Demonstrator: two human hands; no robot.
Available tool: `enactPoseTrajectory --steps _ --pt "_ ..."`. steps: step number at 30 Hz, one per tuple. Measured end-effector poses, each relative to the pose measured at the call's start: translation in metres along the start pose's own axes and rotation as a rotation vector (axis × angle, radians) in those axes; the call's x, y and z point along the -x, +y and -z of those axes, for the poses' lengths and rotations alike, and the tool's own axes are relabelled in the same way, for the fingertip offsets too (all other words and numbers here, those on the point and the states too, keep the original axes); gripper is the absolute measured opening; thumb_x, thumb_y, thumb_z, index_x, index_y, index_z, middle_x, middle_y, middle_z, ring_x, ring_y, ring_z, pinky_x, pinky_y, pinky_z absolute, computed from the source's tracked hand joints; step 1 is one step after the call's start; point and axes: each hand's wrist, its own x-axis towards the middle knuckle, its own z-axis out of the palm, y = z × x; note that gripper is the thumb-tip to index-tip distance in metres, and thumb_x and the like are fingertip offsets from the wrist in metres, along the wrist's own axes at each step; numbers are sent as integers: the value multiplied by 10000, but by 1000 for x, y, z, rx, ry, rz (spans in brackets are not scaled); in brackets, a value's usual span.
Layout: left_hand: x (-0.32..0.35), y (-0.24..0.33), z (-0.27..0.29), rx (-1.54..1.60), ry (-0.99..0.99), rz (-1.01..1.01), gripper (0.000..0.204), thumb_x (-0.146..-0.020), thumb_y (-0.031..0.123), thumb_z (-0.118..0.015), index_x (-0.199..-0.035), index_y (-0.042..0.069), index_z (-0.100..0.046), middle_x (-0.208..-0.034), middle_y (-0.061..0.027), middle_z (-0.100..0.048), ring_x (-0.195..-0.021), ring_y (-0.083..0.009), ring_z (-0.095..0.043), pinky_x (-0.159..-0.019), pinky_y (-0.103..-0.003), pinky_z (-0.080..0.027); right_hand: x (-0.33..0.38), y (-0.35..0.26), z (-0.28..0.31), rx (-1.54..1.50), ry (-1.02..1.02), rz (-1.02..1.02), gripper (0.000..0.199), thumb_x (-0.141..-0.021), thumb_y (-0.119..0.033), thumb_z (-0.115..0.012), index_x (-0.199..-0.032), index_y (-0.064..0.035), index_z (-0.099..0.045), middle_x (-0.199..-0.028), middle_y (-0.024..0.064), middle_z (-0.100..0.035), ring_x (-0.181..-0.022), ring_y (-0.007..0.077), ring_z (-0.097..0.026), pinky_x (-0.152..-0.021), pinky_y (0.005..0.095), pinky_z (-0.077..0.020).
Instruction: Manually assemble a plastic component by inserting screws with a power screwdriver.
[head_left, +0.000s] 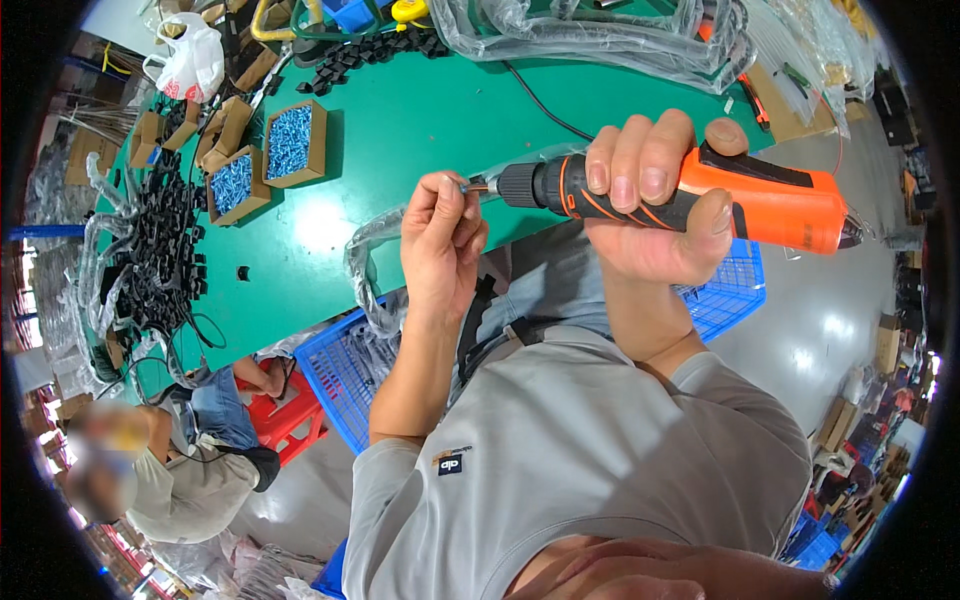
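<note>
My right hand (655,205) is wrapped round an orange and black electric screwdriver (785,205), held level with its chuck toward the left. At the end of its thin bit, my left hand (440,230) is closed in a pinch on a small blue screw (465,188), mostly covered by the fingertips. Both hands are above the near edge of the green table (400,120). Behind them lies clear plastic wrapping (385,235).
Two cardboard boxes of blue screws (290,140) stand at the left, beside a heap of black parts (160,240). Bagged tubing (600,45) covers the far edge. Blue crates (335,385) flank my lap. Another person (200,490) sits at the lower left near a red stool (290,415).
</note>
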Motion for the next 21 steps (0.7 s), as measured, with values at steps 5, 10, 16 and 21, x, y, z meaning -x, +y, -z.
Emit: enactPoseTrajectory --steps 5,10,16,21 --pt "0 -3 -1 -62 -5 -54 165 -1048 249 -578 -1023 87 -593 -787 18 -469 -590 -38 -339 -466 -196 -264 -1 -3 2 -7 -42 0 399 -982 -314 -669 -1303 -143 -504 -887 55 -594 -749 197 -599 -727 394 -514" --pt "3 -11 -5 -231 -67 -229 158 -1045 226 -583 -1009 73 -593 -784 20 -481 -592 -41 -350 -470 -198 -278 5 3 9 -17 -24 1 397 -986 -313 -661 -1306 -138 -503 -874 51 -581 -741 192 -587 -719 393 -505" --pt "1 -10 -25 30 103 -123 165 -1053 224 -566 -1041 63 -603 -871 2 -560 -586 -33 -347 -456 -185 -307 4 2 17 -29 39 60 400 -1019 -349 -588 -1358 -161 -489 -881 45 -566 -731 184 -560 -724 394 -491" --pt "-2 -13 -20 141 91 -75 214 -1056 247 -557 -1077 40 -609 -900 -10 -582 -584 -29 -343 -440 -179 -307 2 -3 16 -33 32 61 408 -1010 -345 -605 -1354 -160 -489 -884 46 -570 -743 180 -567 -726 387 -493"
